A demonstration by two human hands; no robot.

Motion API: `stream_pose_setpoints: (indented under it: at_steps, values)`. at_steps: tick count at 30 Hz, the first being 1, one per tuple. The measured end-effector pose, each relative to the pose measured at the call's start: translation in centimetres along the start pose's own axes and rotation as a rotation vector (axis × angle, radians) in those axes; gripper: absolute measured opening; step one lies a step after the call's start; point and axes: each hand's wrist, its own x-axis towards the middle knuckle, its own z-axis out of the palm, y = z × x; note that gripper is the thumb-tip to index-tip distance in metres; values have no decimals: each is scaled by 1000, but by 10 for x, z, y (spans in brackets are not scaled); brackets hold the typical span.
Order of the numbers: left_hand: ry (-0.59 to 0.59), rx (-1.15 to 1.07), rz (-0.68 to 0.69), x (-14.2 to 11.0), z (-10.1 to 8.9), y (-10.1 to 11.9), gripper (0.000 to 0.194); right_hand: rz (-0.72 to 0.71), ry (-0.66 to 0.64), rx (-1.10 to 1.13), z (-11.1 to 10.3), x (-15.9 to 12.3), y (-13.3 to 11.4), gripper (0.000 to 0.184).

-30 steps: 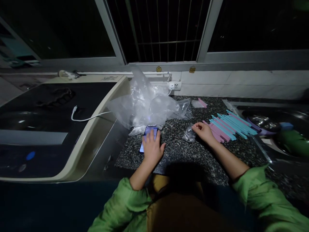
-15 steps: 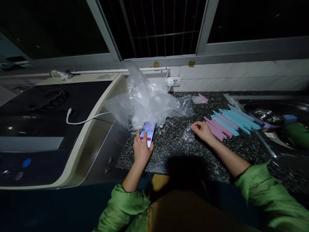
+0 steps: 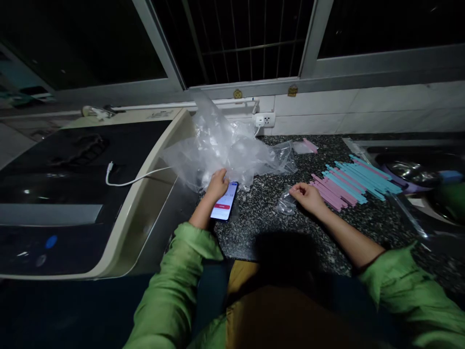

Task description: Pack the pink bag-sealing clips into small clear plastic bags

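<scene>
My left hand (image 3: pixel 217 186) reaches over the upper left edge of a phone (image 3: pixel 224 203) lying face up on the counter, its screen lit with a red button. The fingers are bent against the near side of a heap of clear plastic bags (image 3: pixel 232 150); whether they grip a bag I cannot tell. Over to the right, my right hand (image 3: pixel 307 198) pinches a small clear plastic bag (image 3: pixel 286 202) at its upper right edge, and the bag rests crumpled on the counter. Just beyond that hand lie pink sticks (image 3: pixel 332 192) and blue sticks (image 3: pixel 363 177) side by side.
A top-loading washing machine (image 3: pixel 123 213) stands at the left with a white cable (image 3: pixel 138 180) across it. A small bag with a pink stick (image 3: pixel 304 147) lies at the back. On the right is a sink (image 3: pixel 385 150) holding dishes. A socket (image 3: pixel 268 119) is on the wall.
My left hand has moved off the phone screen, up to the heap of plastic bags. My right hand keeps its pinch on the small bag. The view has shifted slightly.
</scene>
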Motion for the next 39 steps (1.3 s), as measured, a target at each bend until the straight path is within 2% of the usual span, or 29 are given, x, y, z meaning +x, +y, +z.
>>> stream_pose_setpoints:
  at_steps: [4,7,9,11,12,13,17,19,21,26,30,33,39]
  values:
    - [-143,4,-26,37,2,1,48,-13,15,16,-2,0,2,29]
    - [-176,5,-37,39,-5,2,47,-3,16,55,-3,1,3,29]
    - [-130,13,-53,26,-13,9,45,3,23,78,-3,1,3,27]
    - [147,5,-94,5,-19,22,33,3,32,97,-3,0,1,25]
    - [248,-39,-61,-8,-19,31,28,1,36,107,-3,0,-1,24]
    - [291,-105,-1,-20,-17,41,23,-3,40,118,-3,-1,-2,24]
    - [146,-401,303,-60,10,86,15,-17,61,151,-1,-4,-8,22]
    - [81,-395,406,-70,28,102,15,-20,73,162,-1,-6,-9,21]
    - [59,-312,442,-75,42,110,20,-28,91,175,-1,-8,-10,21]
    - [38,-165,348,-73,51,108,32,-61,135,206,-2,-10,-11,21]
    - [-12,-167,322,-65,51,102,14,-57,96,206,1,-12,-14,22]
    - [-27,-159,367,-62,53,99,16,-65,63,199,2,-14,-16,24]
    - [-45,-144,323,-62,54,96,16,-64,84,114,0,-13,-13,27]
